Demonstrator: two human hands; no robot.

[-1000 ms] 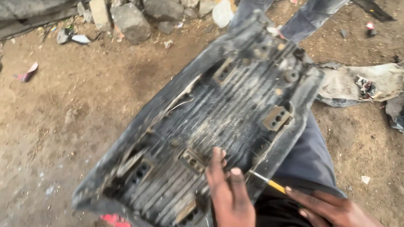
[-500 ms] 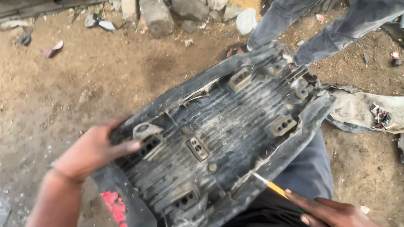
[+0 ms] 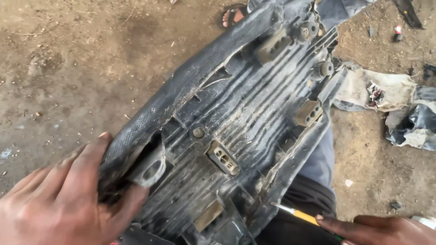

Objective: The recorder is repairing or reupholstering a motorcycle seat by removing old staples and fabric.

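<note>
Across the person's lap, above the bare dirt ground (image 3: 68, 68), lies the task's thing: a long black ribbed plastic seat base (image 3: 245, 131), underside up, with a textured black vinyl cover (image 3: 181, 90) wrapped over its left edge and torn near the lower corner.

Left hand (image 3: 63, 204): closed around that lower-left edge, fingers curled under the lip, thumb over the cover. Right hand (image 3: 386, 229): pinched shut on a thin yellow-handled tool (image 3: 297, 214), metal tip just beside the pan's right rim.

Handling, as a judgement:
- Moulded ribs and tan rubber mount blocks (image 3: 222, 158) suggest a stiff shell, moderate weight, bulky rather than heavy.
- Dusty, gritty surface: grip likely fair, not slick.
- Vinyl is soft and already ripped; pulling on it would likely tear it further, so it is not a load point.
- Best holds look like the rigid rim or the ribbed pan near the blocks, one hand at each end because of the length.
- Rim edges look thin and may flex or crack if levered hard.

Crumpled pale rag and scrap (image 3: 386, 90) lie on the ground to the right, apart from the pan.
</note>
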